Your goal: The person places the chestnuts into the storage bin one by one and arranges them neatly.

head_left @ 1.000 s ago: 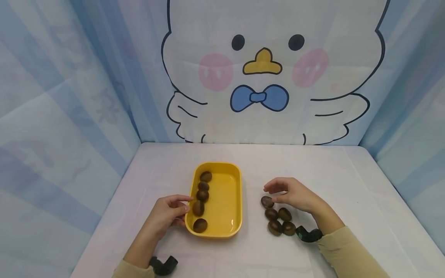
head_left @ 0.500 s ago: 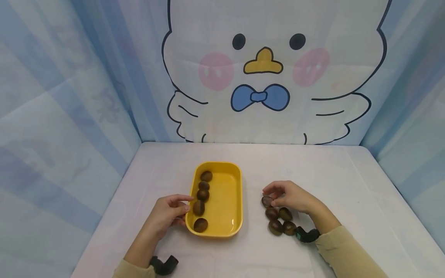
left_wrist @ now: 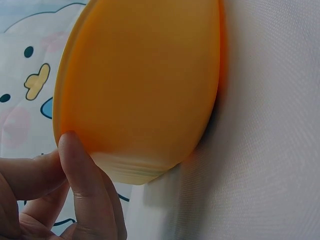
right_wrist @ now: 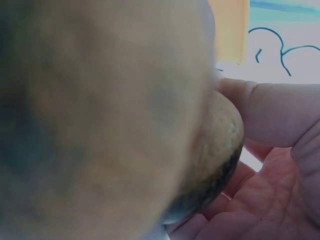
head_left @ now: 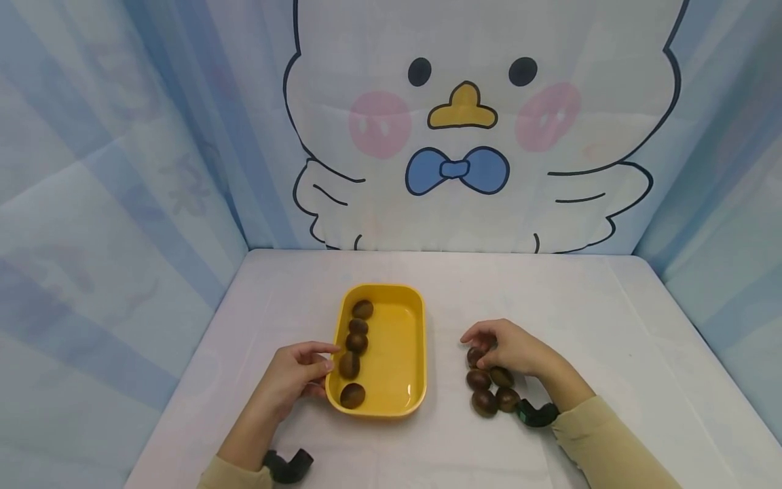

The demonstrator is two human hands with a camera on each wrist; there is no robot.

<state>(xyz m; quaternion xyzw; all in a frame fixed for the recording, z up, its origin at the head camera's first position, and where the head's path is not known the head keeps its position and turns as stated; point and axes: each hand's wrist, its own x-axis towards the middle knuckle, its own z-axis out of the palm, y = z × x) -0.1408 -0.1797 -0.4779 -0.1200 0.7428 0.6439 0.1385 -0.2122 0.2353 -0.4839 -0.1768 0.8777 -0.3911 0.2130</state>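
Observation:
In the head view a yellow tray point(head_left: 400, 353) stands on the table with several brown chestnuts point(head_left: 352, 396) lined up along its left inner side. My left hand point(head_left: 295, 373) is at the tray's left rim, thumb and fingertips pinching its edge; the left wrist view has a fingertip pressed to the tray's outer wall point(left_wrist: 145, 85). To the right, my right hand point(head_left: 512, 348) curls thumb and fingers round a chestnut point(head_left: 474, 356), partly covered by them. The right wrist view has this chestnut point(right_wrist: 225, 140) against the thumb, with a blurred brown round shape point(right_wrist: 100, 120) filling the foreground.
Several more chestnuts point(head_left: 485, 403) lie bunched just below the right hand, close to the dark wrist device point(head_left: 537, 413). Another dark device point(head_left: 288, 466) is on the left wrist. Behind the white table point(head_left: 550, 285) hangs a curtain point(head_left: 452, 224) with a cartoon bird.
My right hand has lowered slightly and closed its fingers on the top chestnut, which has shifted a little to the right. The left hand and the tray have stayed put.

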